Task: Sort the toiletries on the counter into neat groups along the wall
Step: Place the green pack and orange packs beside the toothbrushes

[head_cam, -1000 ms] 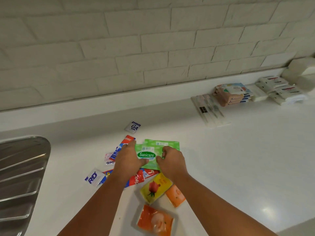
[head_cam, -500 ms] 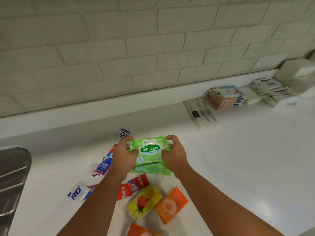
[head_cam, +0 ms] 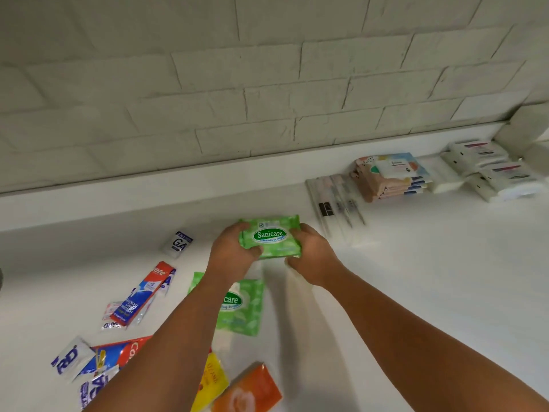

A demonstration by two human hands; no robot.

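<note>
Far left on the white counter [head_cam: 416, 278]: an RD sachet [head_cam: 71, 358], a Colgate toothpaste tube [head_cam: 142, 295], and a GA sachet [head_cam: 179, 243] nearer the wall. Centre: left hand [head_cam: 234, 251] and right hand [head_cam: 309, 254] hold a green Sanicare wipes pack [head_cam: 270, 236] between them, each grip clamped on one end, while a second Sanicare pack [head_cam: 242, 307] lies flat under the left forearm. Right, along the wall: packaged toothbrushes [head_cam: 335, 200], a stack of tissue packs [head_cam: 389, 176], then white packs [head_cam: 490, 171].
</note>
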